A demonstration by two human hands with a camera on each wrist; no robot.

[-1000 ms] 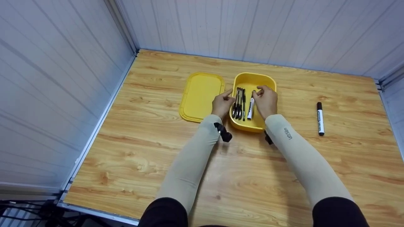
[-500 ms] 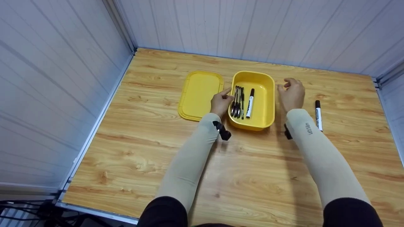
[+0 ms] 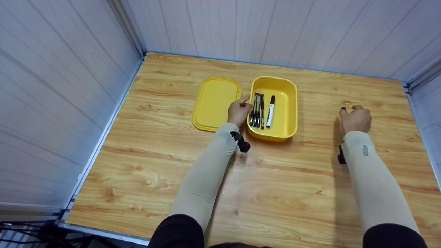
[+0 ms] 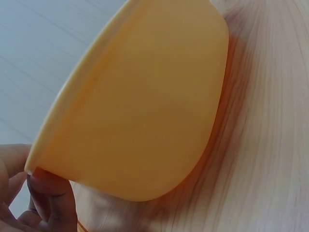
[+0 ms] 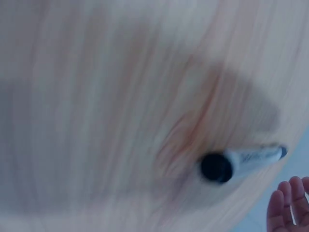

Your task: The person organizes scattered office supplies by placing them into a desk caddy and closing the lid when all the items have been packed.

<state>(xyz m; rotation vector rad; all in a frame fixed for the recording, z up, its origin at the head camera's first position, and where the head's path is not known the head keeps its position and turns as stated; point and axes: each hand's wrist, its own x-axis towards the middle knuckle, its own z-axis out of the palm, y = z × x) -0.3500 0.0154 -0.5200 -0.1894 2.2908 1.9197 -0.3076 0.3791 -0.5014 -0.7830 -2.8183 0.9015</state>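
My left hand (image 3: 238, 112) pinches the left rim of the yellow plastic box (image 3: 294, 110); the left wrist view shows fingers (image 4: 55, 188) gripping the rim of this box (image 4: 145, 106). Inside the box, several black pens (image 3: 257, 110) lie side by side along the left wall, with a white marker (image 3: 270, 112) to their right. My right hand (image 3: 356, 119) hovers at the right over a second black-capped marker, mostly hidden there except its cap (image 3: 343, 109). In the right wrist view this marker (image 5: 253, 159) lies on the table, apart from the loosely bent fingers of the right hand (image 5: 289, 205).
A flat yellow lid (image 3: 217, 100) lies on the wooden table (image 3: 155, 165) just left of the box, partly behind the left hand. White panel walls (image 3: 213, 31) stand behind and at both sides. Dark cables (image 3: 27, 230) show below the table's front left corner.
The right hand has let go of the white marker inside the box, risen out and moved right to above the second marker. The left hand keeps its grip on the rim.
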